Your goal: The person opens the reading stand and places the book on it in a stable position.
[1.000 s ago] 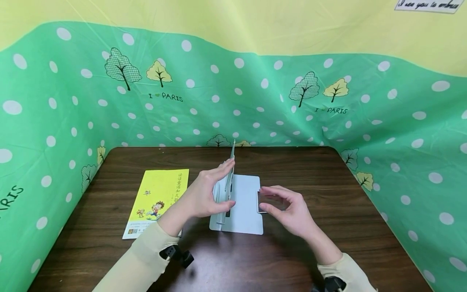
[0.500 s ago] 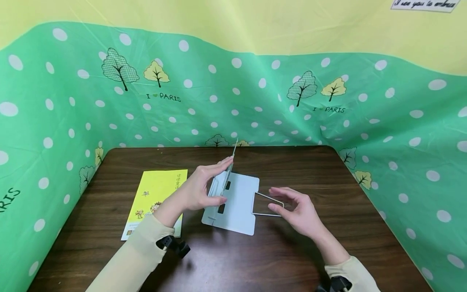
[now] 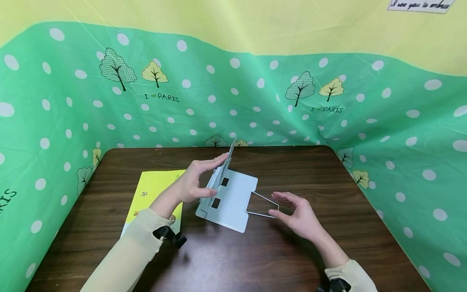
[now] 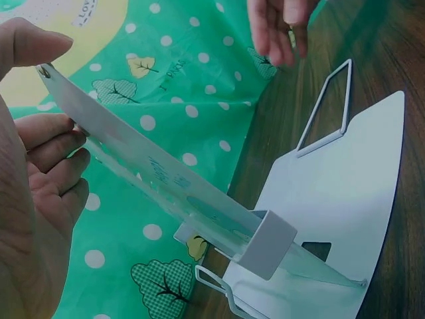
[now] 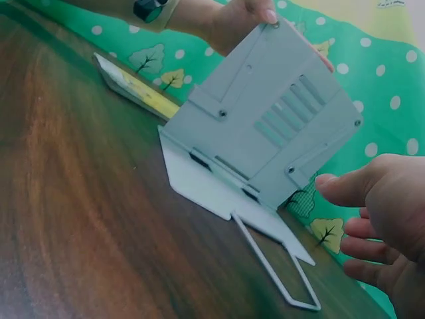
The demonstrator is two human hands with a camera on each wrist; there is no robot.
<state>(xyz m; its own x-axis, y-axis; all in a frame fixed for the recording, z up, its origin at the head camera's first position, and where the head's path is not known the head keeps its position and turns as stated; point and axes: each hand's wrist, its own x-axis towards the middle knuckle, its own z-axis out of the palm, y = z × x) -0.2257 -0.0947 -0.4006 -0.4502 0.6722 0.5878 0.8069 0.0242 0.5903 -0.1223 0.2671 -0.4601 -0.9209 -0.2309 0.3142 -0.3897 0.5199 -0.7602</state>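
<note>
We see a pale stand (image 3: 233, 209) on the table (image 3: 306, 170), near its middle, between the two hands; its base plate (image 4: 345, 179) lies low, with two dark rectangular openings, and its panel (image 5: 242, 73) rises from it at a tilt, marked by a row of slots and several small screws. The left hand (image 3: 189, 184) has its grip on the panel's upper edge, pinching it between thumb and fingers; the right hand (image 3: 297, 215) hangs just beside the wire loop (image 3: 265, 198), its grip spread, thumb and bent fingers parted, and in the right wrist view we see a gap between hand and wire. That loop juts from the base plate on the right hand's side.

Beyond the left forearm we find a yellow book (image 3: 153, 182), flat on the table and partly covered by the sleeve (image 3: 124, 251); a black wrist device (image 3: 169, 235) sits at that cuff; behind everything hangs a green-and-yellow cloth (image 3: 204, 107) with white dots and printed trees.
</note>
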